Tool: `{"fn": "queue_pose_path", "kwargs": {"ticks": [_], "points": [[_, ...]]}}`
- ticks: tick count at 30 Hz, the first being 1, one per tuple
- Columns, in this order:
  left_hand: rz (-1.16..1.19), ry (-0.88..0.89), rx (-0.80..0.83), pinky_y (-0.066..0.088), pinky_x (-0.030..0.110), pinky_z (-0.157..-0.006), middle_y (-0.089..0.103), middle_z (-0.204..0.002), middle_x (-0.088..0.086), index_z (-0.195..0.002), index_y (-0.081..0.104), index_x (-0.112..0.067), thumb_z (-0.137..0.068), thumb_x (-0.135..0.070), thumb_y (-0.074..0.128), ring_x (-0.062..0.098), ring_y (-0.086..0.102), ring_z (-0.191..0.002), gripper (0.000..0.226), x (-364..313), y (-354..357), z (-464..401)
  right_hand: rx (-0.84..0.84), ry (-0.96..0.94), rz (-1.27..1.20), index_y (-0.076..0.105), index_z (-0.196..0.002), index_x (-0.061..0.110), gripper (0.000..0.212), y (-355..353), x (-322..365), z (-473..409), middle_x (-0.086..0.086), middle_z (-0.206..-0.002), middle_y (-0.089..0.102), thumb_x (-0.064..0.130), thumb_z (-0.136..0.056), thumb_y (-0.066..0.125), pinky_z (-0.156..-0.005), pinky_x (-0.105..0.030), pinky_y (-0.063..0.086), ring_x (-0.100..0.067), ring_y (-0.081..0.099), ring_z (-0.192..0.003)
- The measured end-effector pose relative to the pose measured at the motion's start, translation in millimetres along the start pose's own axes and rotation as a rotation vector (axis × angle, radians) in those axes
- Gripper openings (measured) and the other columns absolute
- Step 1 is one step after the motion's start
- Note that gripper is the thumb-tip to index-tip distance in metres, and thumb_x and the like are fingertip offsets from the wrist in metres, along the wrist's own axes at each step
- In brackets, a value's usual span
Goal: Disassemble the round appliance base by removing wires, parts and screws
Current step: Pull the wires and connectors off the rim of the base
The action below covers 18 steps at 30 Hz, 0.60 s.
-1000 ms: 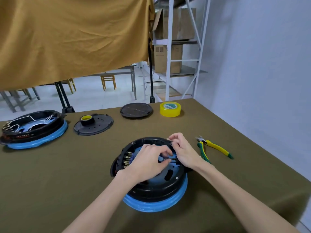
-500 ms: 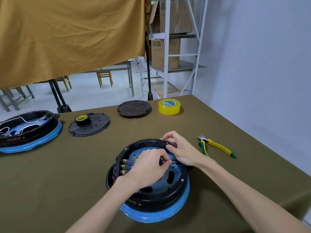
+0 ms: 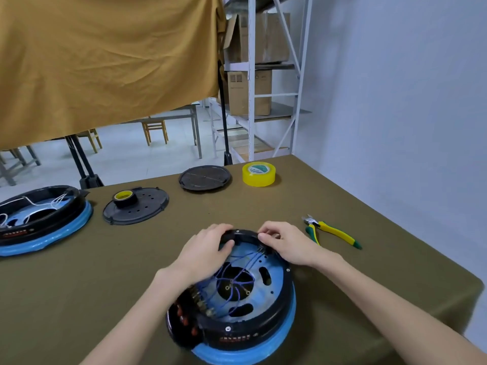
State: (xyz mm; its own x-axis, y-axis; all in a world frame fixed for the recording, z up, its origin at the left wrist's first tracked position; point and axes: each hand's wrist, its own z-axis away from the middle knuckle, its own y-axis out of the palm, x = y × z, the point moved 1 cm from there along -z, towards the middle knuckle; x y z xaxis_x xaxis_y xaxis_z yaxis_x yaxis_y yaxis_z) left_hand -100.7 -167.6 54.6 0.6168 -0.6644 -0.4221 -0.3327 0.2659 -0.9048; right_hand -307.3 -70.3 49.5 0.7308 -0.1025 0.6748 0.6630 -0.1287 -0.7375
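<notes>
At the near middle of the worktop [image 3: 79, 285] sits the round appliance base [image 3: 276, 299], open side up, and I have both hands at its far rim. My left hand [image 3: 205, 251] curls over the black rim with the thumb inside; my right hand [image 3: 287, 246] pinches the rim edge where the blue wires [image 3: 237, 267] run up. I judge the step is freeing those wires, so I would hold the shell steady and pull near the terminal, not mid-wire. The shell is glossy black plastic, the plate inside matt blue with oval cutouts, the outer ring smooth blue. The cutters [image 3: 329, 230] lie just beside.
</notes>
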Motion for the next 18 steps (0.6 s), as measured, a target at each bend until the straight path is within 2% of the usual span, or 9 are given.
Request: {"fn": "queue_pose_path", "kwargs": {"ticks": [2,4,6,7,9,12,15,18], "points": [[-0.065,-0.072,-0.040,0.051,0.038,-0.093,0.059,-0.138,-0.002,-0.146,0.048,-0.026,-0.108,-0.044,0.044,0.024,0.060,-0.122,0.042,2,2,5,0.024,0.028,0.051,0.073,-0.108,0.028,0.025,-9,7,-16,0.008,-0.111,0.071,0.047,-0.100,0.058,-0.094,-0.044,0.053,-0.011,0.064,-0.102],[-0.181,-0.159,-0.115,0.051,0.037,-0.079,0.063,-0.118,-0.003,-0.127,0.055,-0.027,-0.108,-0.051,0.038,0.025,0.064,-0.105,0.035,5,1,12,-0.051,0.073,0.165,0.072,-0.111,0.028,0.039,-10,13,-31,0.005,-0.123,0.067,0.061,-0.090,0.065,-0.098,-0.046,0.051,-0.017,0.062,-0.114],[-0.182,-0.192,-0.210,0.053,0.038,-0.075,0.064,-0.101,-0.007,-0.107,0.057,-0.026,-0.106,-0.053,0.037,0.022,0.063,-0.090,0.033,9,3,17,-0.155,0.081,0.251,0.068,-0.111,0.026,0.045,-2,22,-36,0.001,-0.123,0.063,0.064,-0.085,0.069,-0.094,-0.044,0.052,-0.020,0.061,-0.114],[-0.116,-0.170,-0.227,0.054,0.038,-0.078,0.062,-0.100,-0.008,-0.106,0.058,-0.027,-0.106,-0.051,0.041,0.019,0.062,-0.091,0.030,11,5,17,-0.197,0.054,0.263,0.065,-0.110,0.026,0.042,5,25,-33,0.001,-0.120,0.060,0.060,-0.086,0.069,-0.091,-0.042,0.052,-0.020,0.060,-0.111],[0.118,-0.076,-0.167,0.051,0.033,-0.096,0.060,-0.117,-0.011,-0.122,0.060,-0.028,-0.106,-0.043,0.050,0.011,0.057,-0.112,0.024,17,11,15,-0.258,-0.017,0.256,0.058,-0.107,0.027,0.031,18,26,-18,0.004,-0.111,0.055,0.051,-0.090,0.067,-0.083,-0.037,0.049,-0.019,0.058,-0.104],[0.463,0.008,-0.051,0.042,0.027,-0.112,0.054,-0.144,-0.015,-0.146,0.052,-0.028,-0.108,-0.028,0.053,0.002,0.048,-0.135,0.038,19,21,11,-0.328,-0.056,0.325,0.052,-0.099,0.029,0.023,31,15,9,0.006,-0.105,0.047,0.044,-0.091,0.066,-0.079,-0.029,0.034,-0.016,0.051,-0.098],[0.675,0.016,-0.049,0.046,0.026,-0.111,0.059,-0.141,-0.021,-0.144,0.053,-0.034,-0.112,-0.021,0.045,-0.004,0.053,-0.131,0.036,17,34,15,-0.330,-0.048,0.360,0.058,-0.091,0.027,0.017,31,9,14,0.006,-0.109,0.045,0.041,-0.094,0.065,-0.079,-0.026,0.029,-0.016,0.049,-0.096],[0.665,-0.012,-0.122,0.051,0.023,-0.096,0.065,-0.122,-0.028,-0.130,0.059,-0.042,-0.110,-0.023,0.046,-0.009,0.059,-0.115,0.031,25,40,26,-0.212,-0.131,0.246,0.064,-0.090,0.023,0.014,26,11,6,0.008,-0.113,0.046,0.036,-0.095,0.067,-0.081,-0.029,0.039,-0.015,0.056,-0.093]]}}
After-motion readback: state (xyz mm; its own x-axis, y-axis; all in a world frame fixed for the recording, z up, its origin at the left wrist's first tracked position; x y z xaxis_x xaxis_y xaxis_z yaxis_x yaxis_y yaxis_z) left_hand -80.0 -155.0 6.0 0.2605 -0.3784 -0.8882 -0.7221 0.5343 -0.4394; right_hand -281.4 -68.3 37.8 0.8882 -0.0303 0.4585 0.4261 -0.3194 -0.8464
